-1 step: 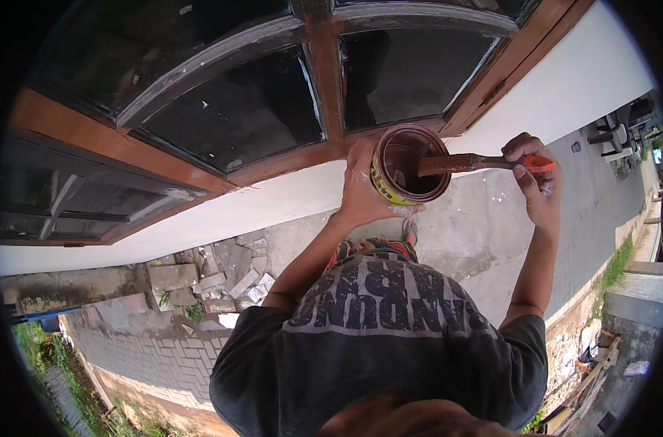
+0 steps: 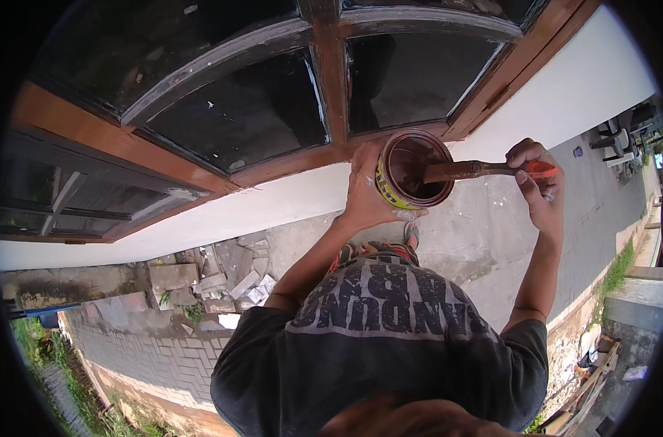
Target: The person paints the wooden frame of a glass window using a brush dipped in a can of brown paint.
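Note:
My left hand (image 2: 362, 195) is wrapped round a paint can (image 2: 387, 188) with a yellow label band, its open top showing dark reddish-brown paint. The can is held up close to the lower rail of the window frame (image 2: 287, 164). In my right hand (image 2: 542, 193) is a paintbrush (image 2: 471, 170), gripped by its orange-red handle end. The brush lies almost level, its brown-coated bristles reaching over the rim into the can's mouth. Whether the bristle tip touches the paint or the inner wall, I cannot tell. Pale smears mark both hands.
Glass panes (image 2: 233, 109) with grey and brown bars stand in front. Below the frame runs a white wall (image 2: 291, 197). Broken tiles and rubble (image 2: 233, 266) lie on the ground at left. Dark plastic chairs (image 2: 622, 138) stand at far right. My sandalled foot (image 2: 411, 233) is on the concrete.
The whole view has shifted slightly, so the window, can and hands sit a little lower and further right. Both hands keep their holds, and the brush stays at the can's mouth.

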Available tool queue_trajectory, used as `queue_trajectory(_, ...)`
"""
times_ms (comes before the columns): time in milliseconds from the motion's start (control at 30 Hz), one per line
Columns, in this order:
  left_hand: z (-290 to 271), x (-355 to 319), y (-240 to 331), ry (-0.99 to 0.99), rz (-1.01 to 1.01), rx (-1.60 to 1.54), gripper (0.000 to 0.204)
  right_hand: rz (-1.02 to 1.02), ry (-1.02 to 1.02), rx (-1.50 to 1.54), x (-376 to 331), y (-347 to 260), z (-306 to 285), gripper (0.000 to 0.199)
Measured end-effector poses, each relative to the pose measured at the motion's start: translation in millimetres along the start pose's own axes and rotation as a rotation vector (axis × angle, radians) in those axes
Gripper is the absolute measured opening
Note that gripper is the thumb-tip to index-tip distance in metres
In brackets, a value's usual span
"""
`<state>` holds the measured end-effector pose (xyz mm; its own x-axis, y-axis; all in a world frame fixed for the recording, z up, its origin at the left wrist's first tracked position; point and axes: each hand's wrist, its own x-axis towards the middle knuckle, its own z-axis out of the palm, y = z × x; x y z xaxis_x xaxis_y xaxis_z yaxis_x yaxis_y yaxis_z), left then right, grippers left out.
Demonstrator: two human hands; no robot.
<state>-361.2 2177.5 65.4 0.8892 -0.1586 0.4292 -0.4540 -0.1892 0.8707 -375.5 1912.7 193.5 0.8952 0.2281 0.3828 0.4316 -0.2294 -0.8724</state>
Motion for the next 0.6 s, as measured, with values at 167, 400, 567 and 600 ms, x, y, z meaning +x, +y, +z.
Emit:
queue_trajectory(167, 10.4, -8.3, -10.2, 0.006, -0.012, 0.105, 0.109, -0.083, -0.215, -0.251, 17.6, -23.6, -6.8, 0.012)
queue_trajectory(400, 10.6, -20.0, -7.5, 0.013, -0.076, 0.087, 0.115, -0.108, -0.298, -0.347, 26.5, -44.1, 6.7, 0.010)
queue_trajectory(567, 3.3, -21.7, -3.9, 0.082, -0.063, 0.194, 0.110, -0.078, -0.216, -0.368, 19.0, -25.6, 2.3, 0.010)
queue_trajectory(600, 3.2, -20.9, -8.2, 0.062, -0.041, 0.180, 0.110, -0.075, -0.190, -0.387, 16.5, -18.5, 4.0, 0.010)
